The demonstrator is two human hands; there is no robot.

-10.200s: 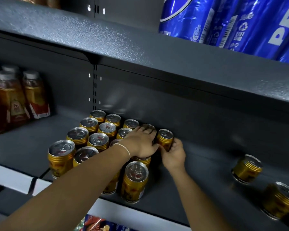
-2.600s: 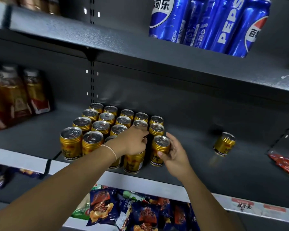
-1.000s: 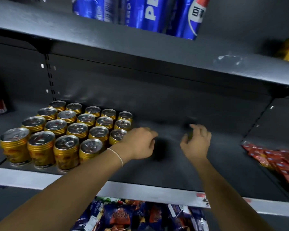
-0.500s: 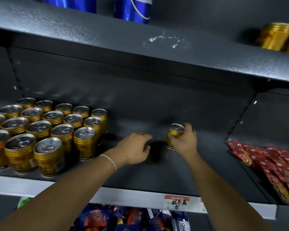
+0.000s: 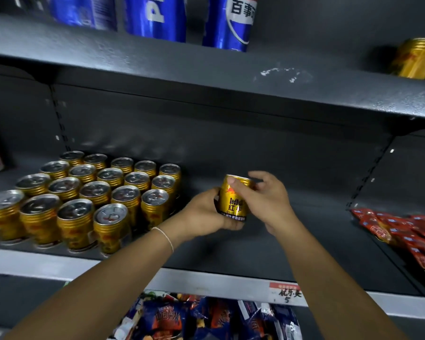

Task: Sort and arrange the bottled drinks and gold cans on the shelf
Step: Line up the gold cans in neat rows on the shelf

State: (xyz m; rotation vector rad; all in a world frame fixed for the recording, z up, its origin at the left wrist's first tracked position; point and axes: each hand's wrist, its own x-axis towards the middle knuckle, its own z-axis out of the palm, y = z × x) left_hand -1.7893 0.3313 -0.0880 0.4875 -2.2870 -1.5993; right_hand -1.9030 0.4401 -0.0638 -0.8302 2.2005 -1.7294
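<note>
1 gold can (image 5: pixel 233 201) (upright), between 2 hands (image 5: pixel 203 213) (image 5: pixel 268 200)

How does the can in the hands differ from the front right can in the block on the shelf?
The held can is off the shelf, gripped by left hand and right hand; the front can stands on it, untouched. The held can is alone, right of the block; the front can sits among neighbours. The held can shows its label, the front can its silver lid. Both are gold.
</note>
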